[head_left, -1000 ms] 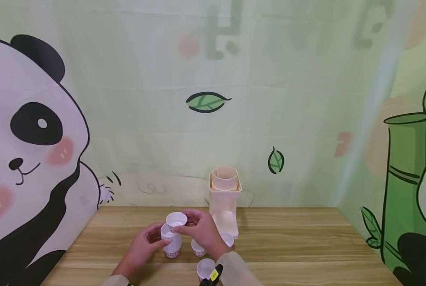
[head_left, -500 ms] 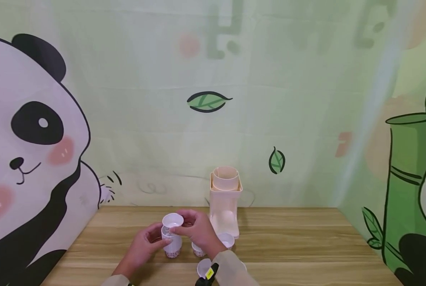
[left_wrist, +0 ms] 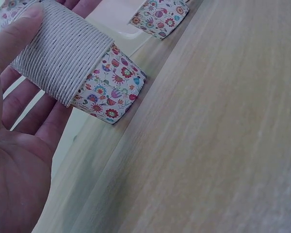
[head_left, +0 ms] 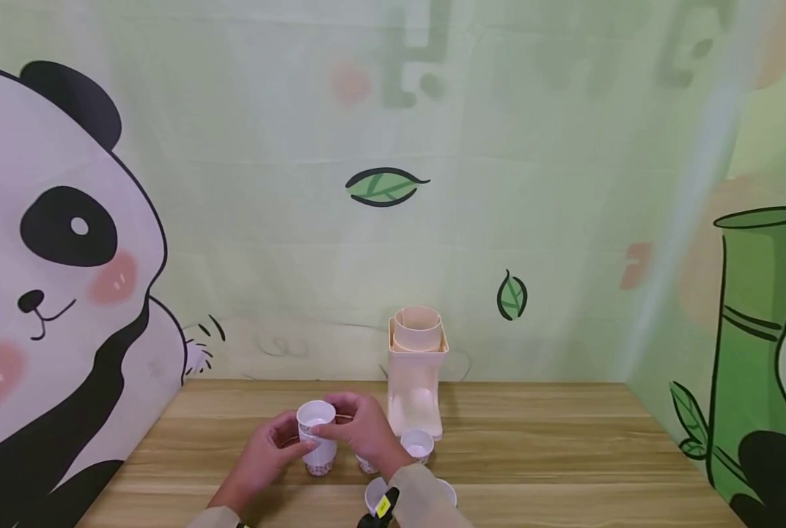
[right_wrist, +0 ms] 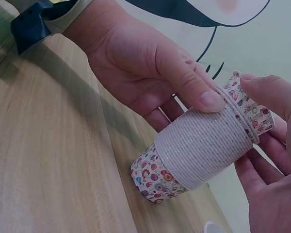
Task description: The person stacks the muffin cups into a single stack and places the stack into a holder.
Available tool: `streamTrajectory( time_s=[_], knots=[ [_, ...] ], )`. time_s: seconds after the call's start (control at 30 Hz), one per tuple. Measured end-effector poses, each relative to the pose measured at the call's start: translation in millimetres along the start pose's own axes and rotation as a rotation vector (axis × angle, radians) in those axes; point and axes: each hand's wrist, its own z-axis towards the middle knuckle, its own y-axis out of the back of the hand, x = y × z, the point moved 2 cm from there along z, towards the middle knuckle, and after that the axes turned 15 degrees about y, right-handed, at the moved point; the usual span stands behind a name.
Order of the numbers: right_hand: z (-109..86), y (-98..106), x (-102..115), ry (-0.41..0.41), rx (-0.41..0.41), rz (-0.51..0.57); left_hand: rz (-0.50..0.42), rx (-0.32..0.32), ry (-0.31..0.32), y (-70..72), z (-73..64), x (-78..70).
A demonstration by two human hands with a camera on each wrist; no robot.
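Note:
A tall stack of nested white paper cups [head_left: 320, 456] stands at the table's front middle, its lowest cup showing a colourful flower print. My left hand [head_left: 264, 449] grips the stack's side, thumb in front and fingers behind. At the top, my right hand [head_left: 366, 433] pinches a single paper cup [right_wrist: 254, 109] between thumb and fingers. That cup's lower part sits inside the mouth of the stack, while its flowered upper part stands out above the stacked rims. In the left wrist view, the ribbed rims [left_wrist: 63, 51] of the stack lie between the left thumb and fingers.
Just behind the right hand stands a cream-pink holder [head_left: 414, 374] with a round tube on top. Loose cups stand to the right: one cup [head_left: 417, 444] by the holder's foot, another cup [head_left: 365, 463] partly behind the right hand, and others near the right sleeve [head_left: 426, 495].
My right hand has brought the single cup left and down, from above the stack into its mouth. The left hand has kept its hold on the stack, nearly still.

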Motion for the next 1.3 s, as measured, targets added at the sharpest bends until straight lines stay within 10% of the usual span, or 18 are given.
streamTrajectory(
  time_s=[1.3],
  knots=[
    [-6.9,-1.8,-8.4,-0.026,0.013,-0.048,-0.01,-0.013,-0.02,-0.3,-0.5,1.2]
  ],
)
